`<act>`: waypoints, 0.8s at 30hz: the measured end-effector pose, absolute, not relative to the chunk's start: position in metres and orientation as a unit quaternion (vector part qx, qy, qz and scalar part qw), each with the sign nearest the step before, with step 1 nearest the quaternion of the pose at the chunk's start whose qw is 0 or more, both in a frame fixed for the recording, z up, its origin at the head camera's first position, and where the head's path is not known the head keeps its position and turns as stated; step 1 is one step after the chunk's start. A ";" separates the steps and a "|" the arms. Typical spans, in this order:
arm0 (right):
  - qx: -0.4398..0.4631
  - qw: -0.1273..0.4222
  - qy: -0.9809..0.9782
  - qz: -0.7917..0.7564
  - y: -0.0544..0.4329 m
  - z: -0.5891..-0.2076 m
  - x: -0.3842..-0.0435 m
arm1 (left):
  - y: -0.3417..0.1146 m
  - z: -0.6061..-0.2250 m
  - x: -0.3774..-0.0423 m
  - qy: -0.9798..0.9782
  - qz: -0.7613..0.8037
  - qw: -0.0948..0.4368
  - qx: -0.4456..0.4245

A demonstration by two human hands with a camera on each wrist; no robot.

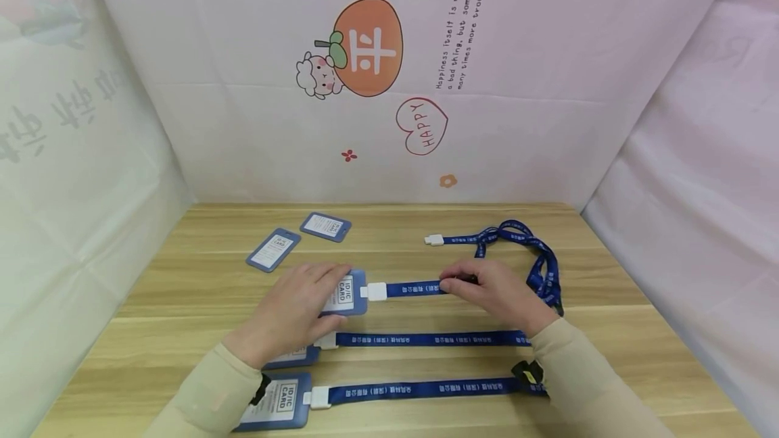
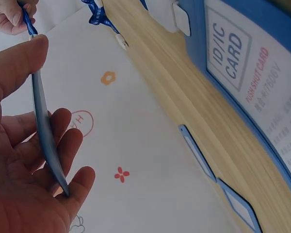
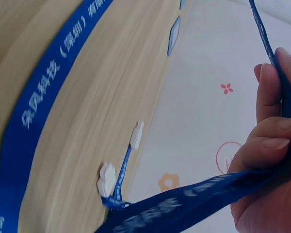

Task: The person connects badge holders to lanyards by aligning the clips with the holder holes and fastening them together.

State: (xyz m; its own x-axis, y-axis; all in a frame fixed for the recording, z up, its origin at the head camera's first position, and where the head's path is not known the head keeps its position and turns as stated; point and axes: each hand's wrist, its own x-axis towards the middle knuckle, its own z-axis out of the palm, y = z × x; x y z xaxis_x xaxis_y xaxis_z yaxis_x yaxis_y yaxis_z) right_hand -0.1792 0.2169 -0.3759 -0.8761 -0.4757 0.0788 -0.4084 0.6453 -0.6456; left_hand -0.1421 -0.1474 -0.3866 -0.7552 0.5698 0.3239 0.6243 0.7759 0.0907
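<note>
My left hand [image 1: 295, 313] holds a blue ID card holder [image 1: 360, 293] between thumb and fingers, and in the left wrist view the card holder [image 2: 42, 121] shows edge-on. A white clip [image 1: 376, 291] joins it to a blue lanyard [image 1: 414, 288] with white printing. My right hand [image 1: 496, 293] pinches this lanyard farther along, so the strap runs straight between both hands. In the right wrist view, the lanyard [image 3: 184, 206] also trails from below the curled fingers. Part of the card holder is hidden under my left hand in the head view.
Nearer me lie two more card holders, one partly covered [image 1: 295, 355] and one lower [image 1: 301, 401], each on a straight lanyard. Two loose card holders [image 1: 274, 250] lie at the back left. Bunched blue lanyards [image 1: 517, 228] with a white clip [image 1: 434, 240] lie at the back right.
</note>
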 end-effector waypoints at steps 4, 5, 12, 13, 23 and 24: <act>-0.231 0.038 0.916 -0.327 0.224 -0.373 -0.181 | -0.151 -0.387 -0.144 -0.936 -0.101 0.130 -0.312; -0.230 0.036 0.918 -0.322 0.225 -0.373 -0.182 | -0.152 -0.387 -0.144 -0.937 -0.102 0.128 -0.310; -0.235 0.008 0.924 -0.301 0.237 -0.371 -0.187 | -0.160 -0.389 -0.146 -0.942 -0.102 0.115 -0.297; -0.236 0.003 0.925 -0.297 0.238 -0.371 -0.187 | -0.161 -0.389 -0.147 -0.943 -0.100 0.114 -0.295; -0.221 -0.002 0.934 -0.279 0.250 -0.368 -0.195 | -0.172 -0.394 -0.151 -0.954 -0.099 0.101 -0.263; -0.218 -0.003 0.936 -0.275 0.251 -0.367 -0.195 | -0.173 -0.394 -0.151 -0.954 -0.100 0.101 -0.263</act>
